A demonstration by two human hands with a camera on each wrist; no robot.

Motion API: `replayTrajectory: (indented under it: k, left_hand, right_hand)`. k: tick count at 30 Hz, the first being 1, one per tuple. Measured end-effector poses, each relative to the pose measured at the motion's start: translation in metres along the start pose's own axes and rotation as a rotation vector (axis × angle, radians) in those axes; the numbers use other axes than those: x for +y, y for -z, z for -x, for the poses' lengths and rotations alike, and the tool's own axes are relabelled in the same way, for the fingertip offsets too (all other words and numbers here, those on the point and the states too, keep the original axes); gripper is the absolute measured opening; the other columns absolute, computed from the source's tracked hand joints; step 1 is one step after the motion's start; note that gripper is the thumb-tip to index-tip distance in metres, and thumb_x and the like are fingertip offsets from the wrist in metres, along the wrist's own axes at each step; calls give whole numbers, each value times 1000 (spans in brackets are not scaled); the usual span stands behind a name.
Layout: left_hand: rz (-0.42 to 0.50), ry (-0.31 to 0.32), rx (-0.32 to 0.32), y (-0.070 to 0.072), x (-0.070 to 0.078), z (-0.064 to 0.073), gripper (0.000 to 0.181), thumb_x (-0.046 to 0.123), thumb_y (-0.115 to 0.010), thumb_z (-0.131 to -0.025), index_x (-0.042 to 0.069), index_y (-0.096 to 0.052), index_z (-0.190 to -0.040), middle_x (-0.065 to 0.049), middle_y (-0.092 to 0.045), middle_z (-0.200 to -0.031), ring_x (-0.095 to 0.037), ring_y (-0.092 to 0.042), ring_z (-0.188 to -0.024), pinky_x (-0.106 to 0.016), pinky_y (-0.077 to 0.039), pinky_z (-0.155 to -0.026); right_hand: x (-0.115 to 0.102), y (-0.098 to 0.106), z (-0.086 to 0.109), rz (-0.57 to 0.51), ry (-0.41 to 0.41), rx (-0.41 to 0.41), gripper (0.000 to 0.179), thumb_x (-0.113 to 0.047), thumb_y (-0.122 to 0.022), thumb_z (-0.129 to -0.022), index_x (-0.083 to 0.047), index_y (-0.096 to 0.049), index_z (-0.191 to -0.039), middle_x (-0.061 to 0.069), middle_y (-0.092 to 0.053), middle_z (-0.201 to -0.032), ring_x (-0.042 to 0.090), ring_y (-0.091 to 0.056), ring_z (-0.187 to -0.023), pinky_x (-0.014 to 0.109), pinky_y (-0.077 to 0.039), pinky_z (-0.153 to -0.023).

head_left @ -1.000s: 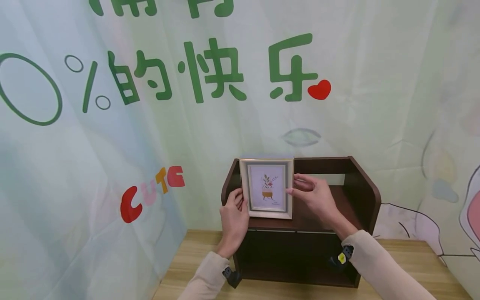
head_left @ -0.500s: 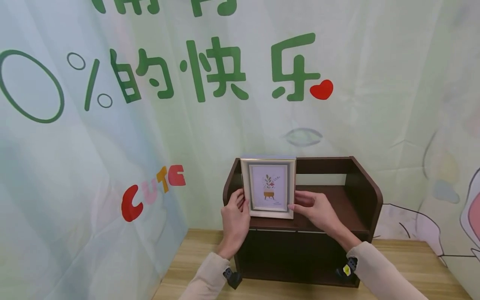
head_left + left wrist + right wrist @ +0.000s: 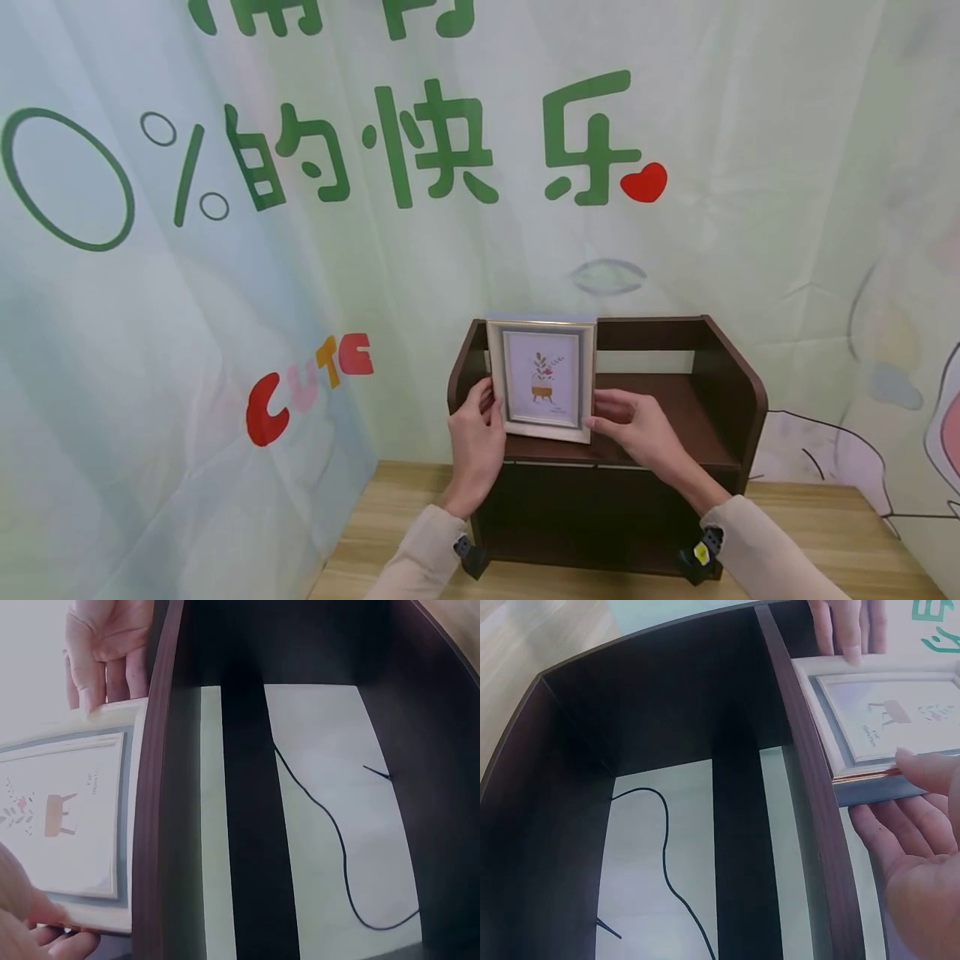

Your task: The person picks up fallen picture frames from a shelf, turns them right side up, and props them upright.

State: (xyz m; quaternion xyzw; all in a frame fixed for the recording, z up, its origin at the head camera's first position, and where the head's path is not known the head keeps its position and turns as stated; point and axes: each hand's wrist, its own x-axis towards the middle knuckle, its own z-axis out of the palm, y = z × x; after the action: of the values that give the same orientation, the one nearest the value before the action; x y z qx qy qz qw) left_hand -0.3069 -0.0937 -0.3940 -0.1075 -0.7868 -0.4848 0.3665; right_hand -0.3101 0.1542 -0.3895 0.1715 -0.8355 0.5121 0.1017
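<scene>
A picture frame (image 3: 543,381) with a pale border and a print of a potted plant stands upright on the upper board of a dark brown desktop shelf (image 3: 675,408), towards its left side. My left hand (image 3: 477,437) holds the frame's left edge, thumb at the front. At the lower right edge my right hand (image 3: 645,429) pinches the frame. The right wrist view shows that thumb on the front border (image 3: 855,766) and the fingers (image 3: 904,829) behind. In the left wrist view, my left hand (image 3: 30,915) grips the near side. The frame's back is hidden.
The shelf stands on a wood-grain table (image 3: 810,508) against a printed curtain (image 3: 480,250). Its lower compartment (image 3: 592,517) has an open back, where a thin black cable (image 3: 330,817) hangs. Side panels (image 3: 738,383) rise at both ends of the upper board.
My right hand has slid down along the frame's right edge. The frame has shifted slightly to the right, and its lower edge slants a little more. My left hand keeps its hold.
</scene>
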Motion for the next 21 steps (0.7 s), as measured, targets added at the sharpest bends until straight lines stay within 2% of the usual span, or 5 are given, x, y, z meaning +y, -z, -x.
replayTrajectory:
  k: [6,8,12,16,21]
  left_hand:
    - [39,8,14,-19,-2,-5,34,-6,-64,-100,-5,-66,-134,-25,-74,-122,-34,-75,-113,-37,-64,-90]
    - [52,10,21,-24,-4,-7,33,-5,-65,-99,-4,-68,-132,-24,-75,-121,-32,-76,-111,-37,-65,-89]
    - [87,22,16,-27,-7,-11,31,-3,-66,-100,-1,-69,-130,-22,-76,-121,-31,-77,-110,-38,-64,-89]
    - [125,45,-24,-30,-10,-15,32,-1,-66,-101,2,-68,-133,-20,-75,-125,-31,-76,-114,-38,-64,-93]
    - [139,31,-59,-32,-13,-21,34,-2,-66,-101,0,-66,-135,-22,-74,-125,-33,-75,-115,-40,-63,-93]
  right_hand:
    - [1,3,7,-19,-9,23,48,-20,-80,-94,-2,-67,-136,20,-75,-129,35,-74,-119,34,-64,-90]
    - [-1,3,10,-22,-14,25,47,-21,-81,-94,-2,-68,-135,20,-75,-128,34,-75,-117,32,-64,-87]
    - [-4,1,13,-22,-19,29,44,-20,-82,-92,-2,-69,-130,20,-77,-124,31,-76,-113,27,-63,-84]
    - [-5,0,15,-39,-21,29,41,-18,-83,-91,-2,-71,-126,19,-78,-120,29,-77,-110,23,-61,-79]
    - [-8,-5,19,-79,-9,16,38,-17,-83,-91,-2,-72,-124,19,-78,-119,26,-78,-106,21,-60,-79]
